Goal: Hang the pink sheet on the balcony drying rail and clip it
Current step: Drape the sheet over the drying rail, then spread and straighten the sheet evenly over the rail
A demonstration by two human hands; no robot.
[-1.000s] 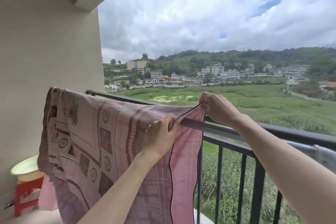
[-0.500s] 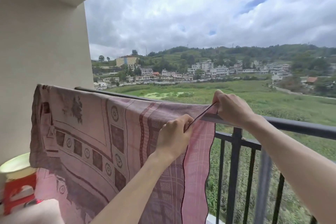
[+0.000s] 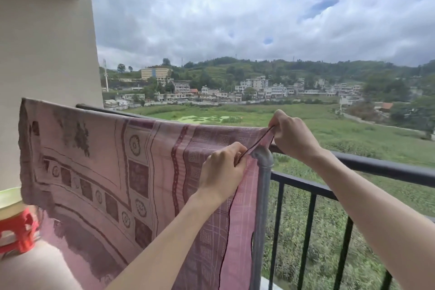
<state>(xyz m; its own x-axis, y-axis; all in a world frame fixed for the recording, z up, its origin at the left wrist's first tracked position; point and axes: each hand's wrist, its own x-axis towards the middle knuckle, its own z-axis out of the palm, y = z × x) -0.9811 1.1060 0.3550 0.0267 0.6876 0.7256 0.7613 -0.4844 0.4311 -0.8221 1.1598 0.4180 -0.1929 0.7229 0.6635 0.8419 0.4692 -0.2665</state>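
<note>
The pink patterned sheet (image 3: 113,172) hangs draped over a drying rail from the left wall to the middle of the view. A grey rail post (image 3: 263,195) with an elbow joint stands at the sheet's right edge. My left hand (image 3: 223,169) pinches the sheet's dark-trimmed right edge on the near side of the post. My right hand (image 3: 292,134) pinches the same edge at the top, just beyond the post, and holds it taut. No clip shows in either hand.
The black balcony railing (image 3: 376,167) runs from the left wall to the right, with vertical bars below. A red plastic stool (image 3: 16,231) with a green basin (image 3: 9,198) on it stands at the lower left by the beige wall (image 3: 42,54).
Both hands have slid the sheet's right edge further right along the rail, up to the grey post. The sheet lies wider and flatter, and the view has shifted right.
</note>
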